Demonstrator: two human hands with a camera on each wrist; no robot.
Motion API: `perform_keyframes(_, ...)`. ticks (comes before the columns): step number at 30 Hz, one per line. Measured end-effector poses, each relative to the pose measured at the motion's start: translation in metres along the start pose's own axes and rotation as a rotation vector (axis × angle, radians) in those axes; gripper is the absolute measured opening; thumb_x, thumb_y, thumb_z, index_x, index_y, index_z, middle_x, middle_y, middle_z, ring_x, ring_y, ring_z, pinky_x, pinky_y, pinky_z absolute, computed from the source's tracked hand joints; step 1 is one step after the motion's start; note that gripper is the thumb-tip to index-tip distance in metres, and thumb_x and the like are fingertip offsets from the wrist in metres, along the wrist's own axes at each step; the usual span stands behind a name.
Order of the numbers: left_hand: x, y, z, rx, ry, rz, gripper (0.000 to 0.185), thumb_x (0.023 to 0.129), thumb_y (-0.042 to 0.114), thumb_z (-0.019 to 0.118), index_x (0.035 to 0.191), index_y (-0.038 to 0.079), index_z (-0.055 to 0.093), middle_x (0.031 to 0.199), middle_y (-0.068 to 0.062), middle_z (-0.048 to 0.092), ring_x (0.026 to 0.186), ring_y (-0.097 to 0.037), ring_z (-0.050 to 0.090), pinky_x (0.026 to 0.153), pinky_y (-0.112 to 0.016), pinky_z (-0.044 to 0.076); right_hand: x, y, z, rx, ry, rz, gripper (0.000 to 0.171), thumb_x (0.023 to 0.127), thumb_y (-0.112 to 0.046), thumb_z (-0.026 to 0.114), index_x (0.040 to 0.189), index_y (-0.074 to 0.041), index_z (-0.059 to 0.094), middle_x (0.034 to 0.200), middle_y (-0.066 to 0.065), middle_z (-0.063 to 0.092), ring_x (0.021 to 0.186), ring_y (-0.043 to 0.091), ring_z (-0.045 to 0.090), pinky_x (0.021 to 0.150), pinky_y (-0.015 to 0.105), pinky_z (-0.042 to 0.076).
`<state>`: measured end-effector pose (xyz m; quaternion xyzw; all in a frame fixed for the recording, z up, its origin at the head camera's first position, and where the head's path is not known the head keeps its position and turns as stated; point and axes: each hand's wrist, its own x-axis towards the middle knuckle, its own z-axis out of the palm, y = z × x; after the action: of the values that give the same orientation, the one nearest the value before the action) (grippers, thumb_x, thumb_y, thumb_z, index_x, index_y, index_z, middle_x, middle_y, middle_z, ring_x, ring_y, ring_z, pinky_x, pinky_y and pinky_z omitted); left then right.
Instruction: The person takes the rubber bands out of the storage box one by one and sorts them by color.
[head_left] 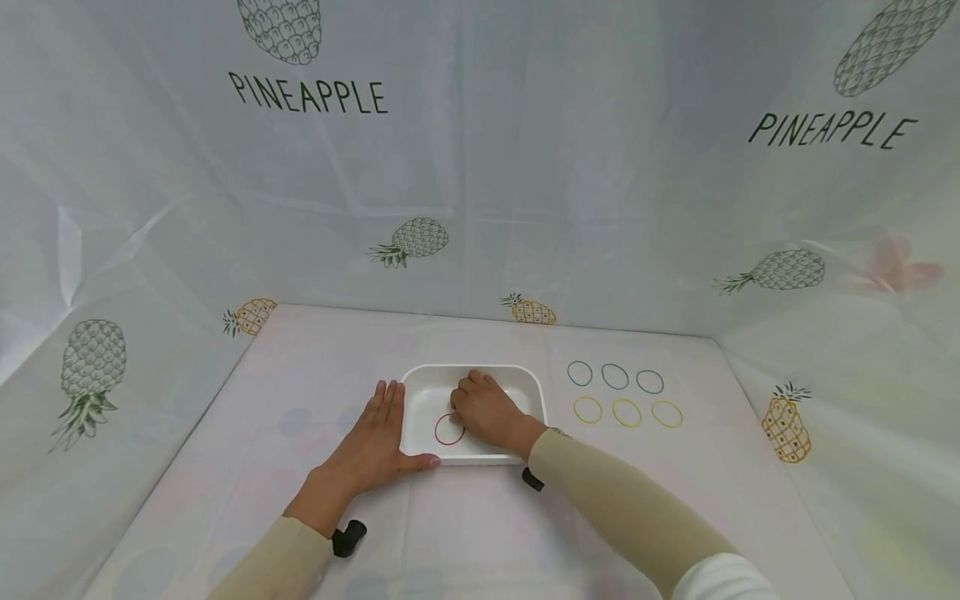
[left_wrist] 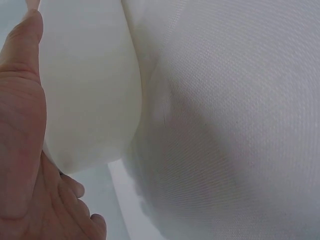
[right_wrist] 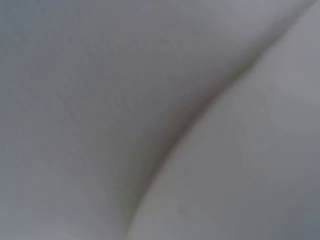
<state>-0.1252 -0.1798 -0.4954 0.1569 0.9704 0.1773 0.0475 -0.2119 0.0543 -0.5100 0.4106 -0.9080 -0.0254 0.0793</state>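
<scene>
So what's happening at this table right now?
A person is working at a white tray on a table covered in pineapple-print cloth. The left hand lies flat against the tray's left edge, thumb along its near rim. The right hand is inside the tray, fingers curled beside a red ring lying on the tray floor. To the right, three dark rings and three yellow rings lie in two rows.

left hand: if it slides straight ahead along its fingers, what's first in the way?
Probably nothing close. The left hand lies flat against the white tray's left side, fingers pointing at the back; ahead is bare tablecloth, then the backdrop. Depth is uncertain.
</scene>
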Motion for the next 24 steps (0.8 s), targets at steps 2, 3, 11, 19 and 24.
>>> perform_keyframes(2,-0.0002,0.0003,-0.0002,-0.005,-0.005,-0.002,0.138,0.085,0.084,0.063,0.163,-0.013,0.007,0.173,-0.032,0.009,0.163,-0.046,0.000,0.132,-0.056,0.018,0.0001,-0.0018,0.0011,0.052,-0.012,0.018,0.020,0.102,-0.036,0.071,0.104,-0.016,0.072,0.101,-0.002,0.067,0.099,0.019,0.052,0.087,0.032,0.048)
perform_keyframes(3,-0.0003,0.0004,-0.0003,-0.007,-0.007,-0.002,0.138,0.085,0.084,0.063,0.163,-0.013,0.007,0.173,-0.032,0.008,0.163,-0.046,0.000,0.132,-0.056,0.018,0.0005,-0.0027,0.0017,0.072,-0.023,0.029,0.019,0.102,-0.036,0.071,0.103,-0.016,0.073,0.101,-0.003,0.067,0.099,0.019,0.051,0.086,0.032,0.047)
perform_keyframes(11,-0.0014,0.0006,-0.0017,-0.033,-0.004,-0.019,0.138,0.084,0.083,0.066,0.164,-0.012,0.005,0.174,-0.030,0.007,0.163,-0.045,0.000,0.132,-0.056,0.016,0.0045,-0.0071,-0.0007,0.089,-0.097,0.036,0.018,0.104,-0.032,0.067,0.107,-0.016,0.073,0.103,-0.003,0.069,0.099,0.018,0.052,0.085,0.031,0.046)
perform_keyframes(19,0.0012,-0.0003,0.0004,-0.031,-0.013,-0.019,0.138,0.084,0.084,0.065,0.164,-0.011,0.005,0.174,-0.029,0.007,0.163,-0.045,-0.001,0.132,-0.055,0.015,-0.0002,-0.0068,-0.0005,-0.137,-0.043,-0.068,0.014,0.109,-0.021,0.055,0.103,-0.013,0.065,0.100,-0.001,0.063,0.096,0.020,0.050,0.087,0.032,0.046)
perform_keyframes(24,0.0015,-0.0009,0.0014,-0.037,-0.015,-0.024,0.139,0.083,0.085,0.065,0.164,-0.012,0.005,0.174,-0.029,0.007,0.163,-0.045,-0.001,0.132,-0.055,0.015,-0.0008,-0.0046,-0.0019,-0.158,0.024,-0.064,0.011,0.107,-0.017,0.056,0.098,-0.012,0.061,0.094,0.000,0.060,0.094,0.021,0.050,0.085,0.032,0.044)
